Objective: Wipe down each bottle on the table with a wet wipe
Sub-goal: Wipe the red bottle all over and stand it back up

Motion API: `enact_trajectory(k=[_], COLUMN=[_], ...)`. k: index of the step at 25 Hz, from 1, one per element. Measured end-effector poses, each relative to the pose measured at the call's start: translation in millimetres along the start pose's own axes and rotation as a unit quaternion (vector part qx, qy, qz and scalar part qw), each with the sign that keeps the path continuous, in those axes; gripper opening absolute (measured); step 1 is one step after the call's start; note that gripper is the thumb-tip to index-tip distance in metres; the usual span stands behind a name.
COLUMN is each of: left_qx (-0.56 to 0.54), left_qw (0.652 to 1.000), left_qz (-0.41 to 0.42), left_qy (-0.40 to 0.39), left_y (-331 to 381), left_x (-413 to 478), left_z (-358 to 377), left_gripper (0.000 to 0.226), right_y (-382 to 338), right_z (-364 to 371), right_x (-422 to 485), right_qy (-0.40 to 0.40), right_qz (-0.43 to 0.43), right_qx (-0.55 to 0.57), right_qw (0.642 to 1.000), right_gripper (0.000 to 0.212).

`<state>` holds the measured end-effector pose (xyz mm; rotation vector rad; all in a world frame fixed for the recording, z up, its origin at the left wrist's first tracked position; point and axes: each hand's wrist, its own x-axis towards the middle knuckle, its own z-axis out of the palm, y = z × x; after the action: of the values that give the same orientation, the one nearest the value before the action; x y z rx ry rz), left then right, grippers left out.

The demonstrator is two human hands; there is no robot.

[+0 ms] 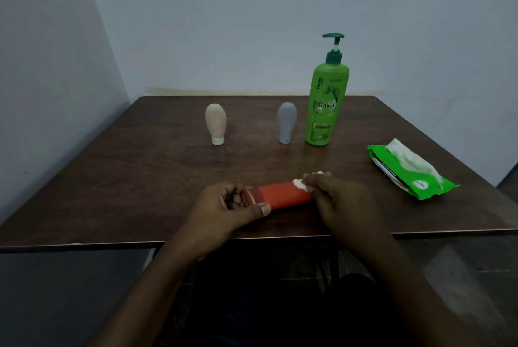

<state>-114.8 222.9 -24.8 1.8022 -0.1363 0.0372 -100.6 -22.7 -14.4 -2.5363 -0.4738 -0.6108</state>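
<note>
A red bottle [283, 194] lies sideways just above the table's near edge. My left hand [224, 212] grips its capped left end. At the bottle's right end my right hand [342, 201] presses a small bunched white wet wipe [299, 183] against it. Farther back stand a beige squeeze bottle [215, 122] on its white cap, a grey squeeze bottle [286, 121] on its cap, and a tall green pump bottle [325, 105].
A green pack of wet wipes [403, 175] lies at the right, with a white wipe sticking out of its top. The dark wooden table [126, 178] stands in a corner between two pale walls. Its front edge runs just below my hands.
</note>
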Motion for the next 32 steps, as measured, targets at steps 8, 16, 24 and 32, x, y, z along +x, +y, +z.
enact_trajectory(k=[8,16,24,32], left_qx=[0.061,-0.010,-0.019,0.008], left_qw=[0.998,0.999,0.999,0.999], left_qz=[0.016,0.008,0.021,0.019], left_qy=[-0.008,0.033,0.036,0.033], left_y=[3,1,-5,-4], left_x=[-7,-3,-4,-4], left_z=[0,3,8,7], left_gripper=[0.049,0.064,0.052,0.057], right_y=[-27,-3,-60,0], right_z=[19,10,56,10], right_x=[-8,6,-11,13], right_qy=[-0.032,0.062,0.029,0.080], right_qz=[-0.073,0.077,-0.113,0.081], right_qx=[0.046,-0.026,0.028,-0.055], right_qw=[0.996,0.995,0.993,0.992], right_gripper=[0.034,0.024,0.041,0.022])
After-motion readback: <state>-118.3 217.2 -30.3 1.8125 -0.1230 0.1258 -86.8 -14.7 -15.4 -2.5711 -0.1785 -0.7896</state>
